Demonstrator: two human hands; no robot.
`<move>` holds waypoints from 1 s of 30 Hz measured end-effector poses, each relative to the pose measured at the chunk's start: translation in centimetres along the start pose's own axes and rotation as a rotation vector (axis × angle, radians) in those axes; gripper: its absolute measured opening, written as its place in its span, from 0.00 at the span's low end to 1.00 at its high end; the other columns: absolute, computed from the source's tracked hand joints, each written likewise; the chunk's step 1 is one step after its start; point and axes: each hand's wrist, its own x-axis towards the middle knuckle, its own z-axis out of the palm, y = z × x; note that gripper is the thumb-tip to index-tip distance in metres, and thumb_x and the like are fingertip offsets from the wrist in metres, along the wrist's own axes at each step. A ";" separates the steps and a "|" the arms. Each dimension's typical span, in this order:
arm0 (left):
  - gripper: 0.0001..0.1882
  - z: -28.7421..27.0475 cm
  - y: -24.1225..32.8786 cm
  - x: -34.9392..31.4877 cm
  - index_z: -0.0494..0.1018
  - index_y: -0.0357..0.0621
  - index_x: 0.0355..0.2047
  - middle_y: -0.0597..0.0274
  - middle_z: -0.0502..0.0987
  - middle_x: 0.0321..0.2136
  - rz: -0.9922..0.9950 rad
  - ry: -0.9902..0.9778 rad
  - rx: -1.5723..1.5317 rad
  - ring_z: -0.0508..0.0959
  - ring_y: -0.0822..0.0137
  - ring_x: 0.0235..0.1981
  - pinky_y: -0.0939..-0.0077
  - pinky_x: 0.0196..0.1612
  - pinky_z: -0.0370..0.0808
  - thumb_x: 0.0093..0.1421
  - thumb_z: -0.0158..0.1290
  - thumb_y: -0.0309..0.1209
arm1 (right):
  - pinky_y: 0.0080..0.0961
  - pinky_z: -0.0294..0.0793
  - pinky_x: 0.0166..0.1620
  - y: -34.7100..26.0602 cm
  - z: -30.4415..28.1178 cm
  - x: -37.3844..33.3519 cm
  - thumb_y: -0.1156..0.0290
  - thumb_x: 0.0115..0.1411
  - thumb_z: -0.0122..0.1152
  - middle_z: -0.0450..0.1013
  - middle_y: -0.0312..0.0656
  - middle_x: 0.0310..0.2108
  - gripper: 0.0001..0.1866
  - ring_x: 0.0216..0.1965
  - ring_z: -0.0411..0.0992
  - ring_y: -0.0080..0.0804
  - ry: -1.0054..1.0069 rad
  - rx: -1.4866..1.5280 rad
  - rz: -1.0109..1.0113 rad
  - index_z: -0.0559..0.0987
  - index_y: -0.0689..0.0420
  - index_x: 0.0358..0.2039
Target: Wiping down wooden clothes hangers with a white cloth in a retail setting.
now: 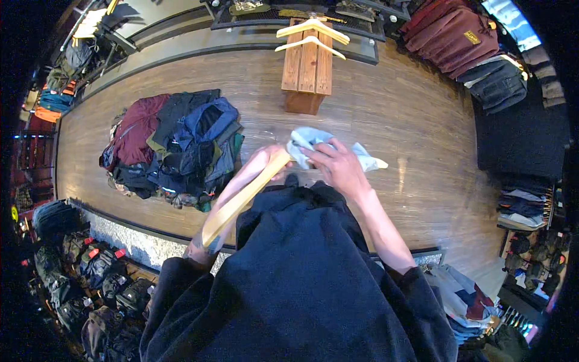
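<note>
In front of my body I hold a pale wooden clothes hanger [244, 202]. My left hand [271, 161] is closed around it near its middle, and one arm of the hanger slants down over my left forearm. A light blue cloth [309, 136] is bunched over the other part, whose tip pokes out on the right. The fingers of my right hand [338, 166] are bent and pressed onto the cloth against the hanger. The hanger's hook cannot be made out.
A heap of dark, maroon and blue clothes [181, 145] lies on the wooden floor [410, 120] at the left. Ahead stands a wooden bench [307, 69] bearing two hangers. Hanging garments [449, 36] are at far right, backpacks [108, 268] at lower left.
</note>
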 end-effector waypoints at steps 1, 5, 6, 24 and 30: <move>0.17 0.4 0.6 -0.3 0.69 0.35 0.43 0.52 0.76 0.29 -0.029 0.090 -0.054 0.66 0.71 0.13 0.76 0.15 0.64 0.73 0.37 0.37 | 0.35 0.75 0.46 1.1 -0.3 -0.5 0.74 0.53 0.64 0.77 0.37 0.41 0.23 0.43 0.71 0.40 0.018 -0.014 -0.013 0.82 0.47 0.51; 0.19 -0.5 1.1 -0.5 0.68 0.34 0.42 0.53 0.75 0.27 -0.019 0.108 -0.053 0.66 0.70 0.13 0.75 0.14 0.62 0.73 0.36 0.40 | 0.35 0.76 0.44 3.3 -1.7 -2.4 0.75 0.52 0.64 0.78 0.38 0.38 0.22 0.41 0.72 0.40 0.039 -0.059 0.036 0.82 0.48 0.50; 0.19 0.0 1.1 -0.4 0.68 0.34 0.42 0.53 0.75 0.27 -0.017 0.111 -0.057 0.66 0.70 0.13 0.75 0.14 0.62 0.73 0.36 0.40 | 0.37 0.75 0.45 3.5 -1.7 -2.7 0.72 0.55 0.62 0.78 0.36 0.40 0.21 0.42 0.72 0.40 0.025 -0.059 0.068 0.82 0.46 0.51; 0.23 -0.5 2.5 -0.9 0.69 0.32 0.45 0.52 0.75 0.26 -0.003 0.146 0.070 0.68 0.67 0.13 0.74 0.15 0.64 0.73 0.37 0.44 | 0.35 0.76 0.43 4.5 -1.6 -4.7 0.72 0.56 0.64 0.77 0.38 0.36 0.19 0.41 0.73 0.38 0.081 -0.060 0.122 0.82 0.50 0.49; 0.23 0.7 1.5 0.0 0.71 0.35 0.42 0.56 0.77 0.25 -0.020 0.178 0.110 0.72 0.68 0.15 0.74 0.16 0.68 0.73 0.36 0.45 | 0.34 0.77 0.41 2.1 1.3 -1.4 0.73 0.54 0.65 0.77 0.37 0.37 0.20 0.40 0.74 0.37 0.160 -0.030 0.043 0.83 0.48 0.49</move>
